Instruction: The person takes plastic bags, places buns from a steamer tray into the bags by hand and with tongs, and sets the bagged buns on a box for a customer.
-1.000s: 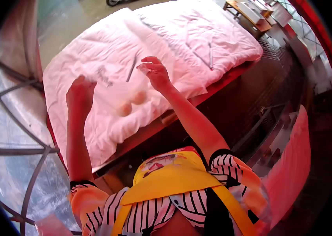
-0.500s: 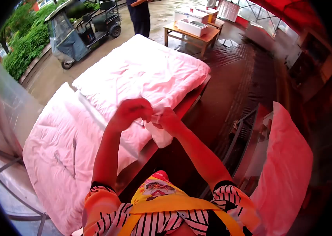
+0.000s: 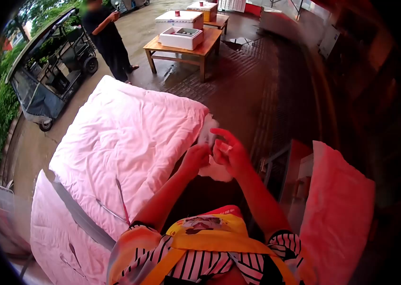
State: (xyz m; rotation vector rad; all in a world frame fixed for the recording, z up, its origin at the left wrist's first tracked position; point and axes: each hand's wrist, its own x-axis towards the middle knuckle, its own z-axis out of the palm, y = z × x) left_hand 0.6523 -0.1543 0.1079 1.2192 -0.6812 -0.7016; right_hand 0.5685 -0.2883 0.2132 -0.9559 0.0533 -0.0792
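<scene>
A thin whitish plastic bag (image 3: 215, 172) hangs crumpled beside the edge of a pink-looking quilt (image 3: 129, 128). My left hand (image 3: 195, 160) is closed, pinching the bag. My right hand (image 3: 233, 154) is close beside it, its index finger raised and its other fingers bent on the bag; part of this grip is hidden. On the quilt, left of my left forearm, rests a pair of metal tongs (image 3: 121, 202). A second pair of tongs (image 3: 72, 259) lies on another quilt (image 3: 44, 218) at the lower left. A grey strip (image 3: 82, 213) runs between the two quilts.
Ahead, a wooden table (image 3: 210, 40) bears a white foam box (image 3: 180, 38) and another box. A person in dark clothes (image 3: 108, 40) stands beyond the quilt, near a three-wheeler (image 3: 51, 78). Another quilt-like cover (image 3: 338, 190) is at my right.
The view has turned, so the quilts and table sit further left. My hands and the bag are now beyond the quilt's right edge. My right index finger has lifted.
</scene>
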